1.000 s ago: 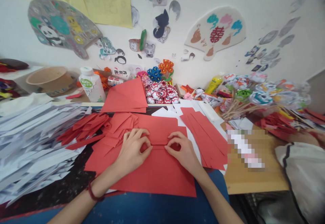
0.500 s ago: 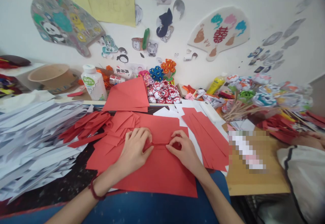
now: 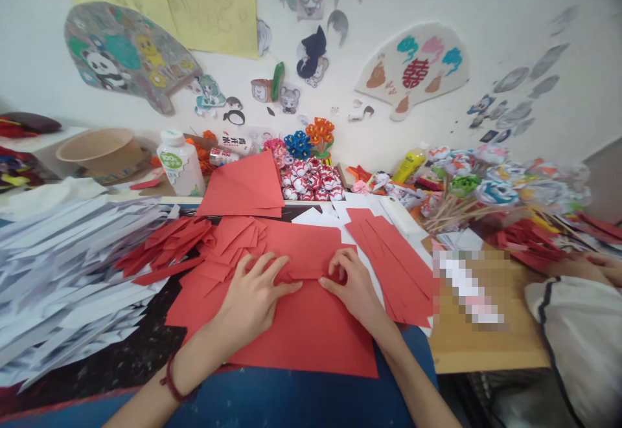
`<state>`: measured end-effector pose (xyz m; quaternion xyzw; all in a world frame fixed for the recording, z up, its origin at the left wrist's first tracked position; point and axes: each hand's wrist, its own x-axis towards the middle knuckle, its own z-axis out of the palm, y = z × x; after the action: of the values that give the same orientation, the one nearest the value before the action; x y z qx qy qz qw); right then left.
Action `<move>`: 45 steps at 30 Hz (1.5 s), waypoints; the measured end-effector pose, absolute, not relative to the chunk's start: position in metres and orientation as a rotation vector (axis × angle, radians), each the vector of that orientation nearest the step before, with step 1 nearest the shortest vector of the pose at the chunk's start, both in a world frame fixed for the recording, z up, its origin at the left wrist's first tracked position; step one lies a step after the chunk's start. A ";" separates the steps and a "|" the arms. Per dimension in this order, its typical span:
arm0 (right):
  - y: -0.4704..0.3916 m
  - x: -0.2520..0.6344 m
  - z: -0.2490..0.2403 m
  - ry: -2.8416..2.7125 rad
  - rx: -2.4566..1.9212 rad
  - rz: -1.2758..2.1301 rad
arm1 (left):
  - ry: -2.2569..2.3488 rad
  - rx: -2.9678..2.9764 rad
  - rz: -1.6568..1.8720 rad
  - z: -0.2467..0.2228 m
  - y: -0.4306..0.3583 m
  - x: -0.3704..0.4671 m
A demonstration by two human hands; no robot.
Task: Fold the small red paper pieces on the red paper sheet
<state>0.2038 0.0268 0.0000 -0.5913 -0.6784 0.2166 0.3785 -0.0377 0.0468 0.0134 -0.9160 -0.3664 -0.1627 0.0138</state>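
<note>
A small red paper piece with a narrow fold lies between my hands, over a larger red sheet. My left hand is at its left end, with the thumb stretched along the fold and the other fingers bent and slightly apart; the exact grip is partly hidden. At the right end, my right hand pinches the folded edge between thumb and curled fingers. More red paper lies just behind the fold. Loose red pieces are piled beyond my left hand.
White paper strips heap up at the left, beside folded red strips. Long red sheets lie at right. Behind stand a white bottle and craft flowers. Another person's sleeve is at far right.
My left thumb has slid right along the fold, and my left hand has opened out a little. The right hand keeps its pinch nearly in place. The view has tilted slightly.
</note>
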 end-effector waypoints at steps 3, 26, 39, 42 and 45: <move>0.026 0.204 0.000 -1.734 -1.500 0.569 | -1.154 -2.810 -0.490 0.014 0.045 -0.044; 0.024 0.206 0.001 -1.819 -1.456 0.589 | -1.386 -3.119 -0.540 0.022 0.074 -0.002; 0.071 0.199 0.017 -2.242 -1.304 0.532 | -1.070 -3.134 -0.549 0.021 0.096 -0.015; 0.074 0.193 0.011 -2.277 -1.252 0.461 | -1.018 -3.065 -0.498 0.020 0.095 -0.015; 0.071 0.191 0.006 -2.353 -1.162 0.323 | -0.932 -2.980 -0.398 0.020 0.092 -0.017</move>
<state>0.1913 0.0714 0.0058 -0.4260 -0.8625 0.1182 0.2461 -0.0170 0.0925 0.0196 -0.9467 -0.2962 -0.1263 -0.0032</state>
